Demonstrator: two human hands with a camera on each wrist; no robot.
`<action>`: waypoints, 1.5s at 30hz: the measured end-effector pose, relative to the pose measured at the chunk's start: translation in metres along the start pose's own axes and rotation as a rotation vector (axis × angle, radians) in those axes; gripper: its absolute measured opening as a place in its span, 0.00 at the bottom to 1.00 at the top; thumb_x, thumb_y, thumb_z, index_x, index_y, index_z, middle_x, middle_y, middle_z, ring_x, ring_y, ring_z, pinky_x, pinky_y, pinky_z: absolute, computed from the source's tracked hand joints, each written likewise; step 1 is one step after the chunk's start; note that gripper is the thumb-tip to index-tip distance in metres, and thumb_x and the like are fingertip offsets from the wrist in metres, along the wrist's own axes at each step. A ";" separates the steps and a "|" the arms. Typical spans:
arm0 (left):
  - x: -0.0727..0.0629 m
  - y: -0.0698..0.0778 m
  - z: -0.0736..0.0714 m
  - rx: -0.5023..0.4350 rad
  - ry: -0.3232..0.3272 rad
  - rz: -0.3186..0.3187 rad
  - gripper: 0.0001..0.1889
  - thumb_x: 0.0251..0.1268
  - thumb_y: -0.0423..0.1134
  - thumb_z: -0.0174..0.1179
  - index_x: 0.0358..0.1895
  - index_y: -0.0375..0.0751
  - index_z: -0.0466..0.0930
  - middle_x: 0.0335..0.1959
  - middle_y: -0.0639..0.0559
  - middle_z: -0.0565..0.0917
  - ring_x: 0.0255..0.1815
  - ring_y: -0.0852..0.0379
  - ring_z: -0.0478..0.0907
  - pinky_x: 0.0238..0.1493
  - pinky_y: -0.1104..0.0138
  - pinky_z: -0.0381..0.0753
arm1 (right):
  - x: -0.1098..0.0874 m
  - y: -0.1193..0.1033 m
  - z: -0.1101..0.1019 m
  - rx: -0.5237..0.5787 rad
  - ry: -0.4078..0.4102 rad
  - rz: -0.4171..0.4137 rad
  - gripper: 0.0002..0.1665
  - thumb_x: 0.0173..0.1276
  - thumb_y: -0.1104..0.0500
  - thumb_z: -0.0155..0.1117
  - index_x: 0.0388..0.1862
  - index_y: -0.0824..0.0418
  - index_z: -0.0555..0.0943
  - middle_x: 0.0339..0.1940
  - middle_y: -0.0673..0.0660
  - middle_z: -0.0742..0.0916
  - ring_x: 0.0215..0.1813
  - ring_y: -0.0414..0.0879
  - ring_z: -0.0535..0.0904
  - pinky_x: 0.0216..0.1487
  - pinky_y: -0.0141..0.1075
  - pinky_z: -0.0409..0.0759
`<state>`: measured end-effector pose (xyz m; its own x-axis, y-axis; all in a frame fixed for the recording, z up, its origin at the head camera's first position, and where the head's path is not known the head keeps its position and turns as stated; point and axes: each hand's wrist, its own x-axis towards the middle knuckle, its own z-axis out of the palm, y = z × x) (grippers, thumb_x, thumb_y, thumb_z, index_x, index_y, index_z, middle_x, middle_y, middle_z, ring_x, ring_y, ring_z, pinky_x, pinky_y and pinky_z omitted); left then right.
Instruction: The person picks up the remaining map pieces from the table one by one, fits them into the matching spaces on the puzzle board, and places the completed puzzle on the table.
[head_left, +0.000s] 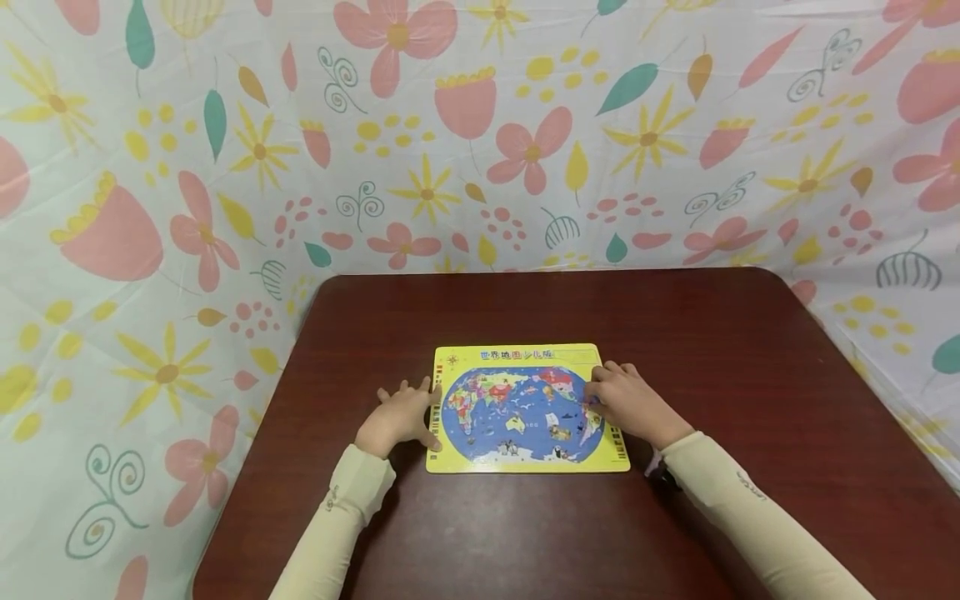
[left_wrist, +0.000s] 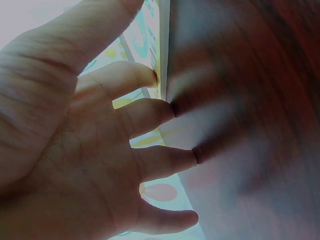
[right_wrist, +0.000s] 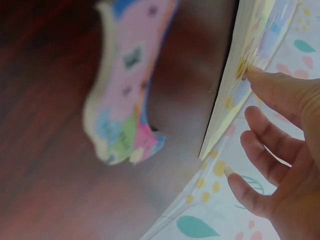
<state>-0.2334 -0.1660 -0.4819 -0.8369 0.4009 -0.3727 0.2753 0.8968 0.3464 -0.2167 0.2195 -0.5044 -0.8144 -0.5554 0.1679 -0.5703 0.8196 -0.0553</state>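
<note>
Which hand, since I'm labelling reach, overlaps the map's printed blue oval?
The right hand: in the head view it overlaps the blue oval of the children's world map, while the left hand reaches only the yellow border.

I'm watching the right hand (right_wrist: pixel 302 175) at four o'clock touching the board (right_wrist: pixel 233 90) at two; a piece (right_wrist: pixel 129 85) is lying toward eleven.

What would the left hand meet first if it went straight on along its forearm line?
Most likely the left side of the yellow-bordered map board. In the head view the left hand is right at that edge; depth is unclear, so it may be touching.
</note>
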 end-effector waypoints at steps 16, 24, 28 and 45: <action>-0.001 0.001 0.000 0.012 0.004 0.014 0.52 0.49 0.49 0.81 0.78 0.40 0.63 0.80 0.33 0.53 0.75 0.21 0.48 0.63 0.22 0.42 | -0.042 0.002 -0.019 0.050 -0.038 0.041 0.20 0.64 0.51 0.75 0.50 0.60 0.88 0.43 0.56 0.83 0.47 0.54 0.77 0.48 0.58 0.72; 0.000 -0.001 0.002 0.005 0.007 0.025 0.52 0.49 0.48 0.80 0.78 0.40 0.63 0.79 0.32 0.53 0.75 0.20 0.47 0.63 0.22 0.43 | -0.065 0.003 -0.025 0.096 -0.106 0.148 0.38 0.55 0.38 0.79 0.57 0.62 0.84 0.66 0.67 0.75 0.68 0.65 0.65 0.60 0.69 0.64; 0.000 -0.001 0.000 0.001 -0.002 0.021 0.52 0.50 0.47 0.80 0.78 0.40 0.62 0.79 0.31 0.51 0.75 0.20 0.45 0.64 0.23 0.41 | -0.078 0.007 -0.026 0.097 -0.105 0.151 0.37 0.53 0.38 0.80 0.53 0.61 0.85 0.64 0.66 0.76 0.67 0.65 0.66 0.58 0.68 0.65; 0.001 -0.002 -0.004 0.024 -0.006 0.038 0.51 0.51 0.48 0.80 0.78 0.38 0.62 0.79 0.30 0.52 0.74 0.18 0.47 0.64 0.23 0.41 | -0.100 0.013 -0.024 0.112 -0.104 0.174 0.31 0.49 0.41 0.81 0.45 0.59 0.86 0.53 0.61 0.80 0.58 0.62 0.71 0.53 0.64 0.67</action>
<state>-0.2371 -0.1680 -0.4796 -0.8227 0.4358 -0.3651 0.3182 0.8852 0.3394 -0.1406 0.2890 -0.4986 -0.9047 -0.4236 0.0444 -0.4242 0.8865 -0.1849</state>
